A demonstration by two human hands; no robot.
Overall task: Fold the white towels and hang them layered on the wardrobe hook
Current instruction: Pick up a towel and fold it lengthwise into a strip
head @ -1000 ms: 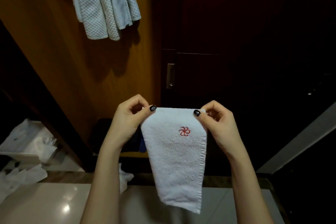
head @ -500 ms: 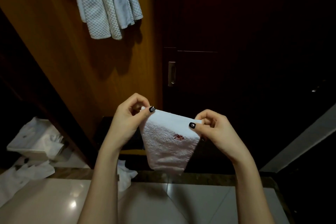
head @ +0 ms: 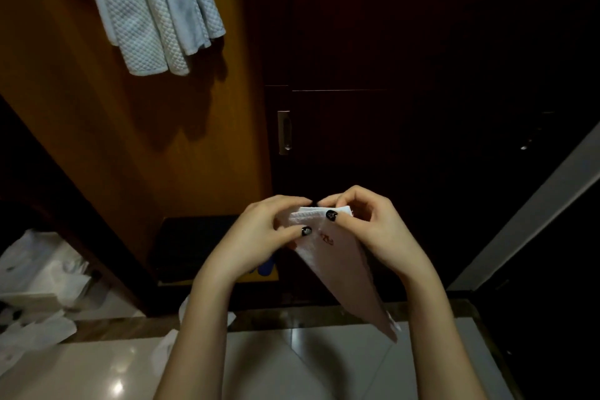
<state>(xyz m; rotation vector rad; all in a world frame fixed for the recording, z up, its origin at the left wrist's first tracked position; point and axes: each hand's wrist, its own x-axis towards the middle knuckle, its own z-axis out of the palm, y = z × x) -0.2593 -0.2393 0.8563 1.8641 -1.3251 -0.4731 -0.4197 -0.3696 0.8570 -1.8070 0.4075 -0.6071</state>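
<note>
I hold a small white towel (head: 341, 266) with a red embroidered mark in front of me, folded narrow and hanging down to the right. My left hand (head: 263, 234) and my right hand (head: 373, 227) meet at its top edge, both pinching the folded corners together. White waffle-textured towels (head: 156, 10) hang at the top left against the orange wooden wardrobe panel (head: 97, 127). The hook itself is out of view.
A dark wardrobe door with a metal recessed handle (head: 284, 132) stands straight ahead. Crumpled white plastic bags (head: 42, 273) lie low at the left. Glossy pale floor tiles (head: 97, 373) spread below my arms. A pale strip (head: 532, 211) runs along the right.
My hands have come together, bringing the towel's two top corners to meet, so the towel is folded narrower and hangs down to the right.
</note>
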